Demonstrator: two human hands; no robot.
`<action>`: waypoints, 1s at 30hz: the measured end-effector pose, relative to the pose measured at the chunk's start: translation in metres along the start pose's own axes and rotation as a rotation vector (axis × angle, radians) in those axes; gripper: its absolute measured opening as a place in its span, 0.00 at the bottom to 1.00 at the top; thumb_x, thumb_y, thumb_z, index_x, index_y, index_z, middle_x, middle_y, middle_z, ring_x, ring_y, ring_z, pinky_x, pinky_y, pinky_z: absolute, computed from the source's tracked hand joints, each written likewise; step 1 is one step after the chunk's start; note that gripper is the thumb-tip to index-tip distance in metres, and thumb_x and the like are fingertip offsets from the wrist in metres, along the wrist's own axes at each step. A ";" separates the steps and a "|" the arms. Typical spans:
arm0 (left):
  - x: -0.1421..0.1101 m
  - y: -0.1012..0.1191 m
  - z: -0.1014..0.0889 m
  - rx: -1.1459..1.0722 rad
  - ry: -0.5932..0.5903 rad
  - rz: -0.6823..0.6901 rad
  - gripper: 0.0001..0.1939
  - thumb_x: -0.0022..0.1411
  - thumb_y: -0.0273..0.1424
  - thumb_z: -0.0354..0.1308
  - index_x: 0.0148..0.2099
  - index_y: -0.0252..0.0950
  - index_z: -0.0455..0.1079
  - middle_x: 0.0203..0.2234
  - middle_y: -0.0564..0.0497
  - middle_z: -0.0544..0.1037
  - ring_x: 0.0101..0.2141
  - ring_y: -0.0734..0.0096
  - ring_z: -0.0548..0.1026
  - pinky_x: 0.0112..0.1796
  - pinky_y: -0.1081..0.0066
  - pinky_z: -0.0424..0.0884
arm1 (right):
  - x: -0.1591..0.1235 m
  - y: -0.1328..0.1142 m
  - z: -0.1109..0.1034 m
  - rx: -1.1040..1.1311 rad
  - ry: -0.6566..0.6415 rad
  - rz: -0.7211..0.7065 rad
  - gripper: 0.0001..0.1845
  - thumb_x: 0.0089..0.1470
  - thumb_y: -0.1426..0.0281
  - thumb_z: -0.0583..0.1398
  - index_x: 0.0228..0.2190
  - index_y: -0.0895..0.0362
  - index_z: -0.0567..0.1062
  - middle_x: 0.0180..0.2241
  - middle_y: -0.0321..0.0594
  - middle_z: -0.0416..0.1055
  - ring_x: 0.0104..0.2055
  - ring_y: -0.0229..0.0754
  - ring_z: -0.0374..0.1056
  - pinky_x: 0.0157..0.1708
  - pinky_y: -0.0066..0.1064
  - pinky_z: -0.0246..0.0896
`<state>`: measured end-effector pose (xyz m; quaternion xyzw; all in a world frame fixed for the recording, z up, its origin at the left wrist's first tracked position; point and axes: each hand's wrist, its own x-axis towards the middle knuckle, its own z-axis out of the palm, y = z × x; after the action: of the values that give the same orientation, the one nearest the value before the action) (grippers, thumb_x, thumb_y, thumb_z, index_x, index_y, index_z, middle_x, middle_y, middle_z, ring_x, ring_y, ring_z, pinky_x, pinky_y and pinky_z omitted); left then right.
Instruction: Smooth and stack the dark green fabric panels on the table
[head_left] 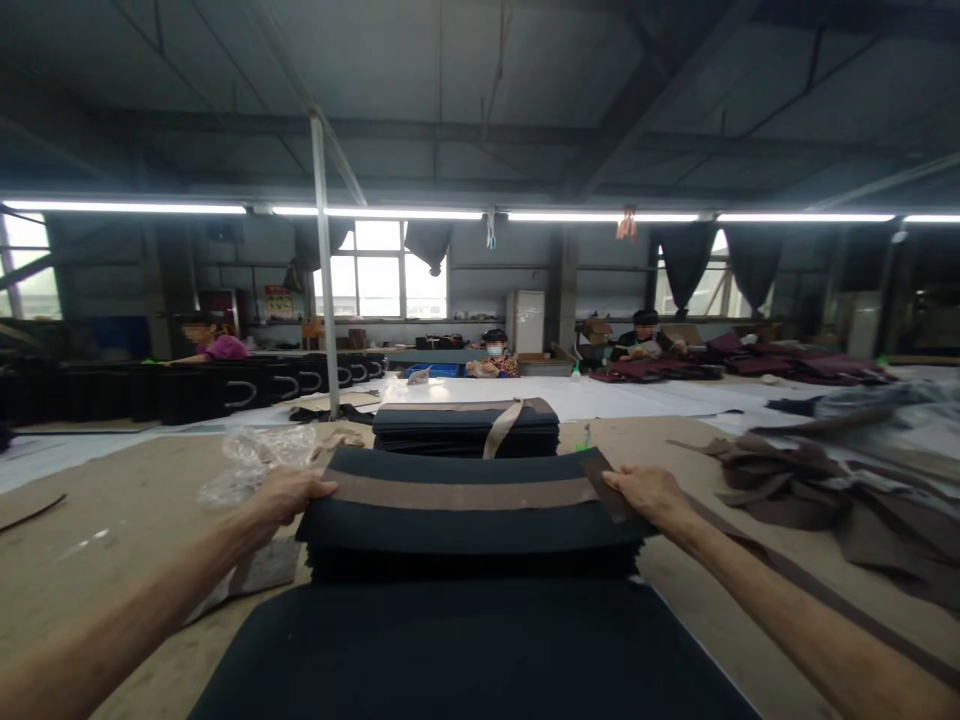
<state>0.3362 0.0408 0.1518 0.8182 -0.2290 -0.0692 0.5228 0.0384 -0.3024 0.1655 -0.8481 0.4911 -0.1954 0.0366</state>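
Matt dark felt-like cloth stack [465, 525], brown fabric band [465, 492], crinkled glossy clear plastic [255, 460], seemingly cardboard-covered tabletop [127, 510]

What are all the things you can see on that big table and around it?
near stack of dark sheets: one, navy-black, between the hands
brown strap: one, tan-brown, lying across that stack
far stack: one, dark, behind it, tied with a tan strap
clear plastic wrap: one, see-through, left of the stack
brown strips: a heap, brown, right side
black bags: a row, black, far left
co-workers: three, seated at the far side
left hand: on the stack's left end
right hand: on the strap's right end
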 end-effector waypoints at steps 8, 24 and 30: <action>0.039 -0.035 0.028 0.111 0.019 -0.049 0.12 0.47 0.30 0.57 0.20 0.34 0.56 0.15 0.57 0.57 0.18 0.78 0.53 0.21 0.74 0.46 | 0.014 -0.004 0.018 -0.092 -0.044 0.017 0.15 0.61 0.61 0.53 0.34 0.60 0.72 0.37 0.43 0.68 0.41 0.44 0.64 0.40 0.36 0.59; 0.047 -0.036 0.018 0.436 0.056 0.023 0.17 0.45 0.41 0.54 0.28 0.30 0.69 0.28 0.42 0.71 0.33 0.53 0.69 0.31 0.63 0.62 | -0.006 -0.010 0.018 -0.049 0.118 0.072 0.16 0.61 0.63 0.53 0.40 0.64 0.70 0.38 0.50 0.69 0.43 0.51 0.65 0.40 0.40 0.60; -0.029 -0.044 -0.005 0.547 -0.020 0.259 0.31 0.53 0.53 0.46 0.52 0.40 0.62 0.46 0.46 0.69 0.45 0.52 0.68 0.46 0.55 0.63 | -0.105 -0.004 -0.010 0.105 0.075 -0.396 0.11 0.57 0.65 0.59 0.42 0.54 0.72 0.43 0.33 0.68 0.46 0.38 0.63 0.48 0.26 0.55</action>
<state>0.3255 0.0729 0.1117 0.8919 -0.3467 0.0542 0.2853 -0.0088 -0.2102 0.1450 -0.9172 0.3049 -0.2556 0.0231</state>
